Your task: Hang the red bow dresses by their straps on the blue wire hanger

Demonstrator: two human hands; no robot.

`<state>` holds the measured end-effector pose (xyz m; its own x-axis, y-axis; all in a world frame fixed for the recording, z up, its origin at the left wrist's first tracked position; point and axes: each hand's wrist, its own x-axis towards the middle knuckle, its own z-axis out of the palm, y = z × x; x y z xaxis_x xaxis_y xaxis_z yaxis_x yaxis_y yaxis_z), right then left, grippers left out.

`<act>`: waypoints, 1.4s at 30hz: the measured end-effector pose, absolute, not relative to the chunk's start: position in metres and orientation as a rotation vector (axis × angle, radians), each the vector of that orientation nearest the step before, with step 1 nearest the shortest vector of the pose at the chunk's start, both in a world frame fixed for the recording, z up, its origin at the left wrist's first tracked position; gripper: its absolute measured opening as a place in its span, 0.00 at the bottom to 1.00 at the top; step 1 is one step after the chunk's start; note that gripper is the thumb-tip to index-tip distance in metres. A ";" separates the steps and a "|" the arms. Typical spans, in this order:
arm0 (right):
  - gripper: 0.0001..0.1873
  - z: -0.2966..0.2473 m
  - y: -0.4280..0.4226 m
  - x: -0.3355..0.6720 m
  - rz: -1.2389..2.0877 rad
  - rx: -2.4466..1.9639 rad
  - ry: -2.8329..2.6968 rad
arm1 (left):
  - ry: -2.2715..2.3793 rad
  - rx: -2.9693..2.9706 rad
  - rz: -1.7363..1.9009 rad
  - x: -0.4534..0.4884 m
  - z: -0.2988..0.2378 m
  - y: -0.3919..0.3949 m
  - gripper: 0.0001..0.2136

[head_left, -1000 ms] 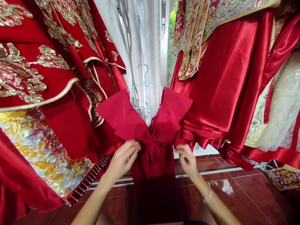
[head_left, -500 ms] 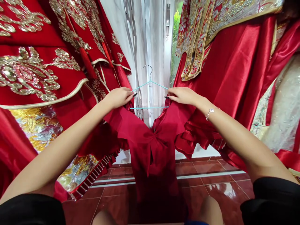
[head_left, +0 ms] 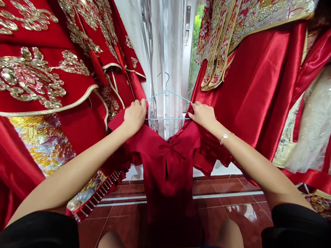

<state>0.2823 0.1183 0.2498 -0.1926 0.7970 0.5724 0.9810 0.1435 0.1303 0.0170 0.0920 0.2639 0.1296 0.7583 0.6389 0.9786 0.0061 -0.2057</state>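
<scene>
A dark red satin dress (head_left: 168,175) with a knotted front hangs below a light blue wire hanger (head_left: 167,98), which has a bare metal hook. My left hand (head_left: 134,116) is closed on the dress's right-of-frame-facing shoulder edge, at the hanger's left arm. My right hand (head_left: 203,115) grips the opposite shoulder fabric at the hanger's other arm. A thin bracelet circles my right wrist. The lower dress falls into shadow, and its hem is out of view.
Red gowns with gold embroidery (head_left: 33,79) crowd the left, and red satin garments (head_left: 245,86) crowd the right. Behind the hanger are a sheer white curtain (head_left: 170,51) and a metal window frame (head_left: 187,41). Glossy red floor tiles (head_left: 232,203) lie below.
Both hands have risen from the dress's front to the hanger's arms. The shoulder flaps that stood outward are now drawn down and held over the hanger, and the dress hangs straighter.
</scene>
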 end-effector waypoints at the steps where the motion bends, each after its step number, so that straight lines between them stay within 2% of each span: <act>1: 0.19 0.247 0.120 0.282 -0.671 -1.690 -2.043 | -1.639 -1.799 -0.475 0.015 0.262 0.090 0.18; 4: 0.25 0.238 0.126 0.283 -0.611 -1.597 -1.981 | -1.580 -1.770 -0.558 0.005 0.259 0.088 0.23; 7: 0.32 0.234 0.135 0.282 -0.601 -1.538 -1.918 | -1.726 -1.803 -0.660 -0.003 0.263 0.093 0.29; 10: 0.33 0.238 0.142 0.282 -0.568 -1.630 -1.900 | -1.868 -1.929 -0.678 -0.007 0.270 0.103 0.30; 14: 0.27 0.249 0.148 0.284 -0.565 -1.777 -1.933 | -1.844 -1.956 -0.657 -0.012 0.278 0.113 0.28; 19: 0.19 0.259 0.160 0.287 -0.634 -1.715 -1.933 | -1.765 -2.055 -0.598 -0.027 0.292 0.124 0.20; 25: 0.16 0.275 0.175 0.288 -0.606 -1.724 -1.892 | -1.648 -2.287 -0.665 -0.049 0.312 0.137 0.13; 30: 0.07 0.285 0.190 0.314 -0.127 -1.702 -1.770 | -1.627 -2.145 -1.085 -0.059 0.311 0.131 0.13; 34: 0.09 0.269 0.190 0.344 0.226 -1.569 -1.538 | -1.886 -2.029 -1.336 -0.066 0.308 0.131 0.17; 38: 0.09 0.239 0.174 0.358 0.466 -1.392 -1.295 | -1.791 -2.158 -1.156 -0.069 0.309 0.136 0.15; 42: 0.10 0.224 0.163 0.358 0.498 -1.261 -1.242 | -1.519 -2.373 -0.917 -0.064 0.317 0.139 0.12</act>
<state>0.3575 0.1632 0.2236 0.3303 0.8470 0.4164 0.3250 0.3121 -0.8927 -0.0637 0.1385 0.3166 0.2882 0.7598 0.5828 0.8697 -0.4623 0.1727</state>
